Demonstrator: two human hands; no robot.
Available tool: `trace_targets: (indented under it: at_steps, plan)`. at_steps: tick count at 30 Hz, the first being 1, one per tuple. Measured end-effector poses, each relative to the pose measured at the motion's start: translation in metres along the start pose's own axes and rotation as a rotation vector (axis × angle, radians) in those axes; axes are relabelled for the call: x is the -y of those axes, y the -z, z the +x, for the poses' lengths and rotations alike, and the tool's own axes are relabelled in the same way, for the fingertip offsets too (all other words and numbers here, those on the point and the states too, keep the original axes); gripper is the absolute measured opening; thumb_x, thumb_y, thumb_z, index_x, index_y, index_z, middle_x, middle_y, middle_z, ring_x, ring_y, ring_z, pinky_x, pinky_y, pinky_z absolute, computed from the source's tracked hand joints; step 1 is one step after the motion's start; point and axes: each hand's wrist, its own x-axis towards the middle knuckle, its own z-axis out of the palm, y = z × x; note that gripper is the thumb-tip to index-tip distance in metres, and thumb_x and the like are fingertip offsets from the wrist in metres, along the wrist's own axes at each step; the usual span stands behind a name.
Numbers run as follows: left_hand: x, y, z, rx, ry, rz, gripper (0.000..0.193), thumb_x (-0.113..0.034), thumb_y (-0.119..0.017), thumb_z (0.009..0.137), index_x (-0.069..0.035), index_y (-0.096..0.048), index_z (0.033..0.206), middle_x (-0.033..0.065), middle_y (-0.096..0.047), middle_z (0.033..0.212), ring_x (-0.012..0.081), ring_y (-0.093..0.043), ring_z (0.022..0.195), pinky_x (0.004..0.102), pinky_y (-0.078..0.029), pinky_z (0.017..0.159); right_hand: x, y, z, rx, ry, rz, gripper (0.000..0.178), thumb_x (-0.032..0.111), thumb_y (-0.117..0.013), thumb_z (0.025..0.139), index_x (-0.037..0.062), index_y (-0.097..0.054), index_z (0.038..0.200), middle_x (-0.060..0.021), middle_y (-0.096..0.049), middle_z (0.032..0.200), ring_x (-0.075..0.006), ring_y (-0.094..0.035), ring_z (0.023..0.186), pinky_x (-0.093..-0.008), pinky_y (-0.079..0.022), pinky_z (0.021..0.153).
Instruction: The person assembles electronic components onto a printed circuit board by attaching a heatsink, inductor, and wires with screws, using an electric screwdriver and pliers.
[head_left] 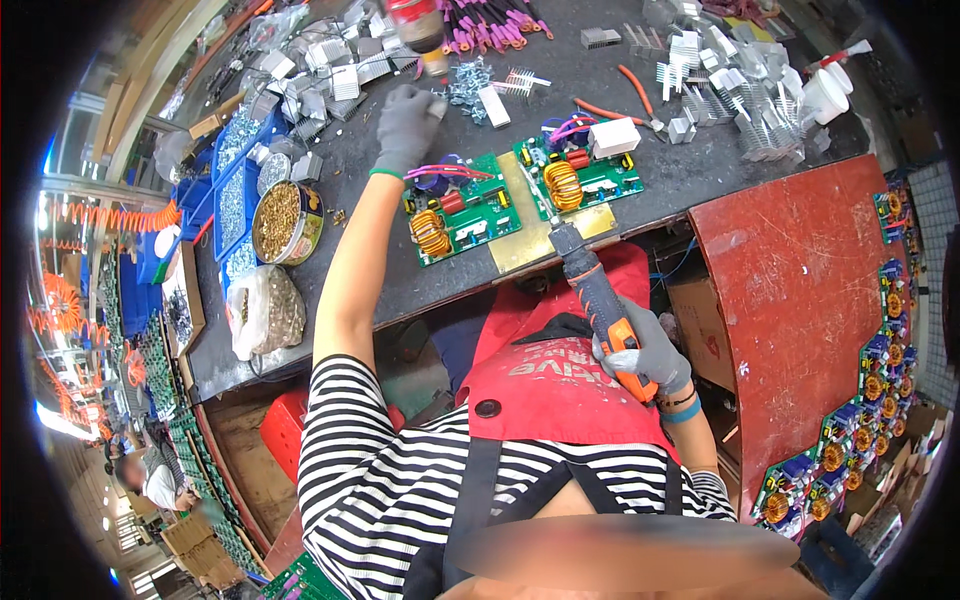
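My right hand (645,350), in a grey glove, is wrapped round an orange and black electric screwdriver (598,300). The tool's bit reaches over the right green circuit board (600,185), which carries a copper-wound coil, a red part and a white block. My left hand (408,130), also gloved, is closed above the table beyond the left circuit board (475,225). Its fingertips are beside a small pile of silvery screws (470,85); whatever they pinch is too small to make out. Both boards lie at a brass-coloured plate (510,255) by the table's near edge.
Red-handled pliers (640,95) lie beyond the right board. Heat sinks (690,75) are heaped at the far right and far left. A tub of brass-coloured fasteners (285,225), blue bins (232,205) and a plastic bag (265,310) stand left. A red board (790,320) borders the right.
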Motion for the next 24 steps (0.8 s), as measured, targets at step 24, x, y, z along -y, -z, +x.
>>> trace_targets:
  at_steps: [24]
  plan:
    - [-0.068,0.127,-0.126,0.130,0.523,-1.749,0.031,-0.012,-0.057,0.097,0.008,-0.058,0.120,0.0196,-0.069,0.100,0.0215,-0.071,0.084,0.0242,-0.059,0.065,0.016,-0.001,0.019,0.281,-0.101,-0.062,0.073,0.018,-0.078,0.066,-0.0006,-0.047,0.129,-0.0053,-0.062,0.093,-0.0111,-0.061,0.080,-0.0276,-0.051,0.073]
